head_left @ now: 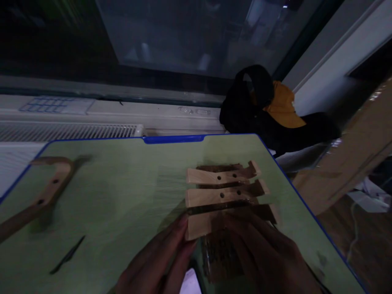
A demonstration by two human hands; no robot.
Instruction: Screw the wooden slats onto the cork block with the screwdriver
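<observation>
Three pale wooden hook-shaped pieces lie side by side, each with an upturned right end. Round holes show in the far piece [203,177] and the middle piece [205,197]. My left hand [159,257] pinches the left end of the nearest wooden piece [200,225]. The fingers of my right hand [266,249] are closed over its middle and right part, hiding any holes there. Below the pieces lies a brown, tape-covered slab [217,255] with dark writing, partly hidden by my right hand.
On the left, a larger bent wooden piece [49,192] with two holes reaches past the edge of the green, blue-edged table [122,183]. A thin dark object [67,255] lies nearer. A phone-like device [191,281] sits between my hands. Beyond are a black-and-orange cap [284,106] and a cardboard box [352,151].
</observation>
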